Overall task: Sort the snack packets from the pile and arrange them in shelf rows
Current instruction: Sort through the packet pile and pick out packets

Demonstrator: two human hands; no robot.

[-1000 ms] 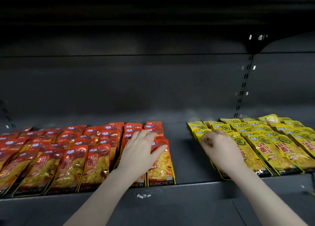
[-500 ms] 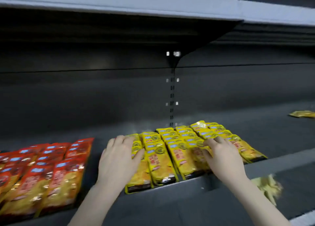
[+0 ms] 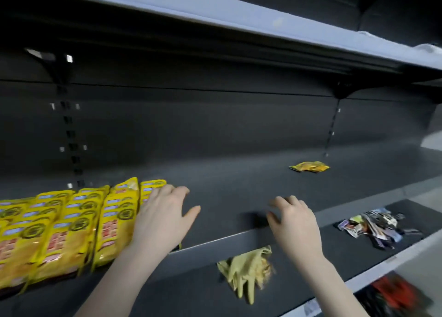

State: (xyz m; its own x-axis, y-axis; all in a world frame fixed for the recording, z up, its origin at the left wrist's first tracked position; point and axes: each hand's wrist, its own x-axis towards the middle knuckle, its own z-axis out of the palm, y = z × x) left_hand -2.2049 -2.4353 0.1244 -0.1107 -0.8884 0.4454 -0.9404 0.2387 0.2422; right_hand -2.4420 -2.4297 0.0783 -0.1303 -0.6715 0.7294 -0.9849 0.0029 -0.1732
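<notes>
Two bare hands are up at the dark shelf (image 3: pixel 239 192) here. Starting closest to the camera, at about 5 o'clock in the bottom corner, there's a blurry heap of red and dark packets (image 3: pixel 397 292) on a lower level, too smeared to read. Just up from that, around 6 o'clock, a pale yellow-green crumpled packet (image 3: pixel 248 271) lies on the ledge below the shelf lip, sitting on its own.

The left hand (image 3: pixel 162 221) is at roughly 7 o'clock, fingers spread and relaxed, palm down, resting against the right end of the yellow packets (image 3: pixel 71 225). It isn't gripping anything as far as I can see, just lying on the edge of the last row. Those yellow packets run in overlapping rows from 8 to 9 o'clock, leaning back and filling the left part of the shelf.

The right hand (image 3: pixel 294 223) is near 5 o'clock of centre, fingers loosely curled over the shelf lip, holding nothing. It's well apart from the yellow rows, with bare shelf between both hands.

Over at 3 o'clock a mixed pile (image 3: pixel 375 225) of dark and white wrappers sits on the lower ledge. Farthest back, about 2 o'clock, one lone yellow packet (image 3: pixel 308 166) lies flat near the rear wall.
</notes>
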